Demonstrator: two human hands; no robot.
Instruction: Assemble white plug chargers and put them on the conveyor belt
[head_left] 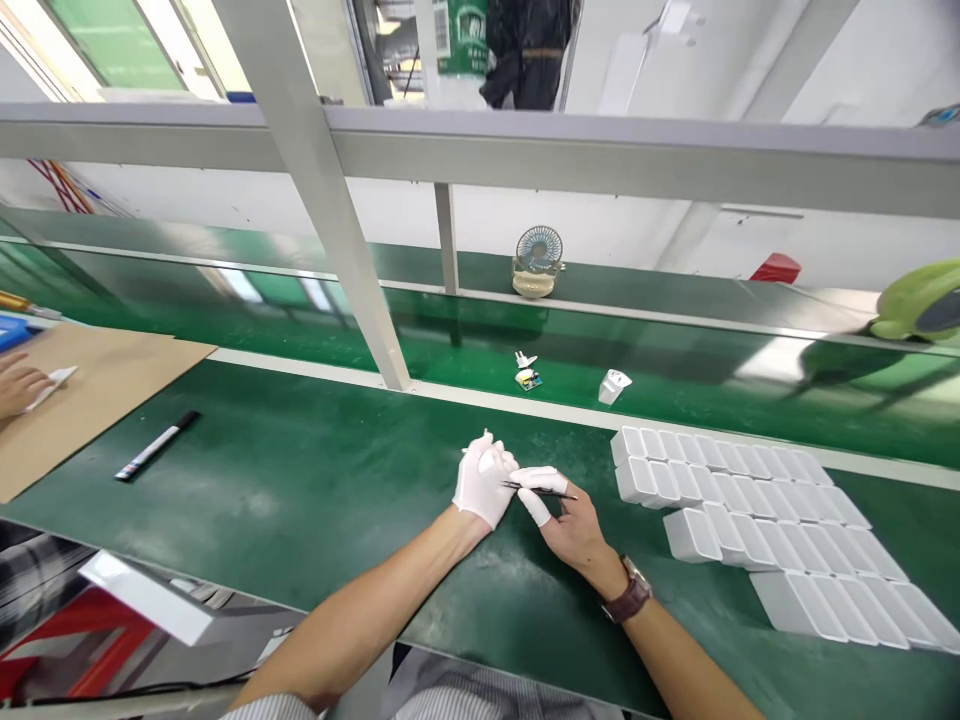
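My left hand [484,482], in a white glove, is closed over the middle of the green table. A small white tip pokes out past its fingers; what they hold is mostly covered. Dark, thin tweezers [551,490] are pinched in my right hand [566,515], which wears white finger cots. Their points touch or nearly touch the left glove. Beyond my hands, on the green belt, lie a white plug piece [525,359] with pins and a small circuit board [528,379]. A white plastic housing [613,386] rests farther right.
Several rows of white open boxes [750,500] stand to the right. A marker [157,446] lies left, near cardboard [112,375] where another person's hand [19,385] holds something white. A metal post [360,270] rises at the belt's edge; a small fan [538,260] stands behind.
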